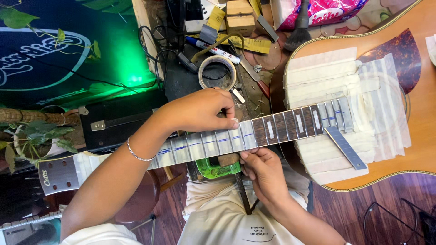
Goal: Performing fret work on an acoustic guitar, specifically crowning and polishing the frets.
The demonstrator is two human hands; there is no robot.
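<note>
My left hand (200,111) pinched masking tape (236,136) onto the guitar neck (281,126) at centre; my right hand (263,170) gripped the neck's near edge, fingertips hidden underneath. The guitar body (422,113) was cut off at 3 o'clock.

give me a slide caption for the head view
Both hands, left hand and right hand, press masking tape onto an acoustic guitar's fretboard.

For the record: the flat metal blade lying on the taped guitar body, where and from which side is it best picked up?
Probably at the lower right end of the metal blade, pinched by its long edges from above. It lies flat and slanted on the masking tape, its upper end butting the fretboard, while the lower end is free. Both hands are busy at the neck.
</note>
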